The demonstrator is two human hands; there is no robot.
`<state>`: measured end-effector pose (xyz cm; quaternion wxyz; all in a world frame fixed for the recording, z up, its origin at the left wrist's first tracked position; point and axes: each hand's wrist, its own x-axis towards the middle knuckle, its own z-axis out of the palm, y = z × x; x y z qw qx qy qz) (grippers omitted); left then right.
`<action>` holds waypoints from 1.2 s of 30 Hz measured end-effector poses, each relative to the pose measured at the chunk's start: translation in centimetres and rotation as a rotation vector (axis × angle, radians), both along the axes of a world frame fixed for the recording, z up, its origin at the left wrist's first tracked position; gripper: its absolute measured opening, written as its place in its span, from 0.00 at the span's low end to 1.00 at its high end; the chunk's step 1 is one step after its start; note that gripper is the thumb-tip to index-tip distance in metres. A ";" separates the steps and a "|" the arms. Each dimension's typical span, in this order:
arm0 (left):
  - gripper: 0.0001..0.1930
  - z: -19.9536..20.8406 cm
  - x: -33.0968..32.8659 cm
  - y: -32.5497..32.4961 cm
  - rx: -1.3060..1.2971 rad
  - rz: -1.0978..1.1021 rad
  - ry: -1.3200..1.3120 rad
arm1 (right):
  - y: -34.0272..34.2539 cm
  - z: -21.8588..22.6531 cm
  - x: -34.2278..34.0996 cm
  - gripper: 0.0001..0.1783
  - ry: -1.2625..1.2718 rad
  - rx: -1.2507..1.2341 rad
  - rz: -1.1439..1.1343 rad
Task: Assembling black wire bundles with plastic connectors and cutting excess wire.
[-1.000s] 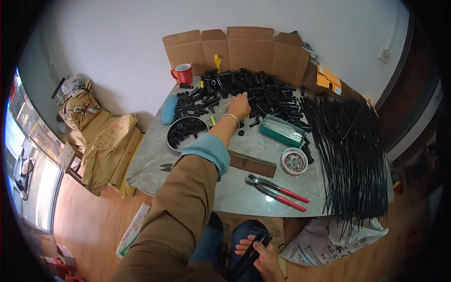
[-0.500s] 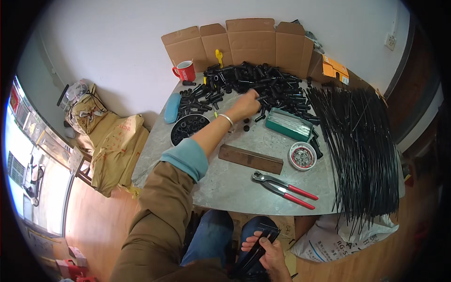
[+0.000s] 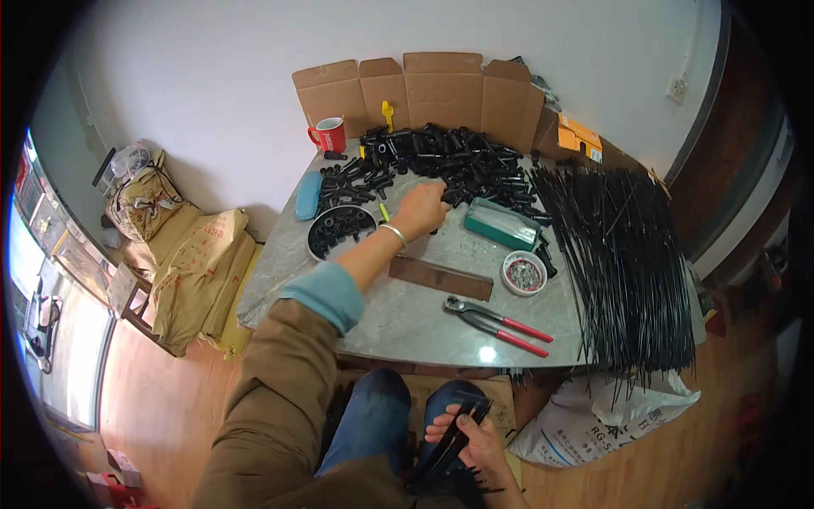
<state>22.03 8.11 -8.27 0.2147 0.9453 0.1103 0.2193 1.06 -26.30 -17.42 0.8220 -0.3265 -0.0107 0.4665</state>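
Note:
My left hand (image 3: pixel 424 209) reaches over the table to the near edge of a pile of black tubular plastic parts (image 3: pixel 462 157). Its fingers are curled together, and what they pinch is hidden. Low over my lap, my right hand (image 3: pixel 475 437) grips a bundle of thin black rods (image 3: pixel 448 454), thumb across them. Left of my left wrist stands a round dish (image 3: pixel 314 248) holding black ring-like pieces. To the right of the hand sits a green box (image 3: pixel 487 227) of thin silvery strips, and nearer me a white bowl (image 3: pixel 524 288) of small metal bits.
A flat brown bar (image 3: pixel 441 278) and red-handled pincers (image 3: pixel 500 326) lie on the grey table (image 3: pixel 398 327). Long black rods (image 3: pixel 632 280) cover its right side. At the back stand a red mug (image 3: pixel 329 136) and cardboard (image 3: pixel 441 93); a blue case (image 3: pixel 309 195) lies left.
The view has shifted slightly, so the table appears lower and further left. My left hand has drawn a little nearer from the pile; my right hand still grips the rods.

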 end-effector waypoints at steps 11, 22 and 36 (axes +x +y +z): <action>0.08 -3.0 -26.3 -9.4 -1.367 -0.301 0.376 | 4.1 2.2 -1.6 0.11 -0.152 -0.102 0.083; 0.12 -6.8 -30.4 -13.5 -1.951 -0.122 -0.119 | 5.8 3.4 -5.3 0.12 -0.238 -0.226 0.087; 0.09 -6.3 -29.5 -12.8 -1.977 -0.130 -0.135 | 5.7 3.4 -5.0 0.12 -0.223 -0.214 0.067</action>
